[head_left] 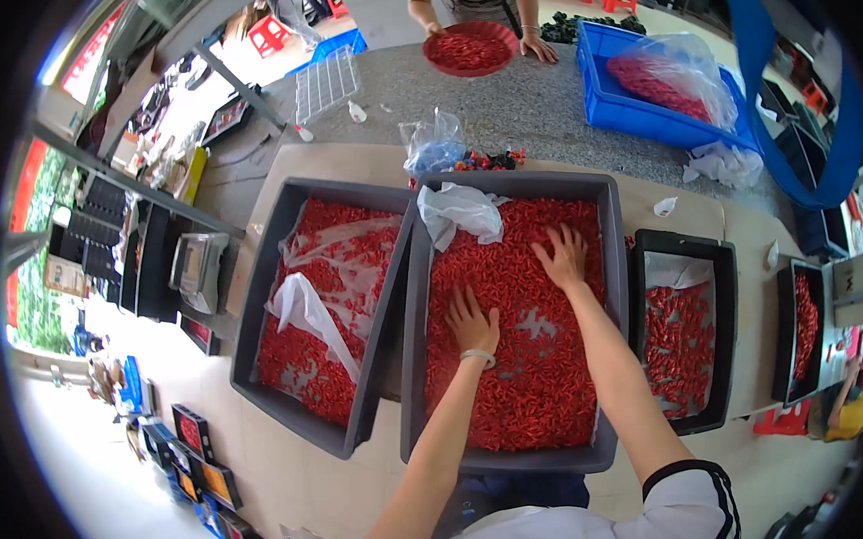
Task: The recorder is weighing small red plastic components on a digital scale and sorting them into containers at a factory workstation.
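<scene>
In front of me a large grey tray (618, 263) holds a thick layer of small red pieces (531, 390), too small to name. My left hand (473, 322) lies on them left of the middle, fingers spread, a pale band round the wrist. Farther up on the right, my right hand (564, 257) rests on the same pieces with its fingers apart. Neither hand grips anything that I can see. A crumpled white plastic sheet (460, 214) hangs over the tray's far left corner. Between the hands, a pale patch of tray bottom shows through.
A second grey tray (247, 342) of red pieces under clear film stands at left. A smaller black tray (727, 326) is at right. Across the table a person holds a red basin (469, 50). A blue crate (626, 118) with a bag stands far right, a wire rack (326, 86) far left.
</scene>
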Tool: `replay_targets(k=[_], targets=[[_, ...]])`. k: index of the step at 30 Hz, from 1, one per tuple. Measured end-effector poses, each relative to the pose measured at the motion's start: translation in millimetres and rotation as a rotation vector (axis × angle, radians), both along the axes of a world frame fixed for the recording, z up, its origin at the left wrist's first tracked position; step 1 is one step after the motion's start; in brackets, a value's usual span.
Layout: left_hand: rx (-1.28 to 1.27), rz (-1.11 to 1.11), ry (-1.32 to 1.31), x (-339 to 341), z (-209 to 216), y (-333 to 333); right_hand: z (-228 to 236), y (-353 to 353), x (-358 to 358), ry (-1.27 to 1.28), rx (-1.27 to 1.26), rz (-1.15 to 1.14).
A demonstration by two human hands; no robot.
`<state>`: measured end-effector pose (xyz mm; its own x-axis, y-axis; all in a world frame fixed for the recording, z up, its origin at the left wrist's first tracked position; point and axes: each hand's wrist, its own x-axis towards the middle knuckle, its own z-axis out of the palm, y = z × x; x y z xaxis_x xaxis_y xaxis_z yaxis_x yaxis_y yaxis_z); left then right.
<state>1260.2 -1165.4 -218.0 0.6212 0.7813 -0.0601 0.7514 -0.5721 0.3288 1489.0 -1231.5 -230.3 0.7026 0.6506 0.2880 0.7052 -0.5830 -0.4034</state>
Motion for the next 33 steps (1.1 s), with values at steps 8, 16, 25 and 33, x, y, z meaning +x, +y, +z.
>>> replay_targets(k=[8, 16, 25, 33], targets=[[-0.387, -0.177, -0.533, 9, -4, 1, 34, -25, -84, 0.216, 0.273, 0.037], [-0.107, -0.262, 0.122, -25, 4, -12, 9, -61, -128, -0.034, -0.139, -0.066], [-0.256, -0.385, -0.168, -112, 172, 11, 120, -95, -178, 0.162, 0.108, 0.142], [-0.278, 1.139, -0.661, -448, 108, 73, 147, -221, -307, 0.213, -0.196, 0.615]])
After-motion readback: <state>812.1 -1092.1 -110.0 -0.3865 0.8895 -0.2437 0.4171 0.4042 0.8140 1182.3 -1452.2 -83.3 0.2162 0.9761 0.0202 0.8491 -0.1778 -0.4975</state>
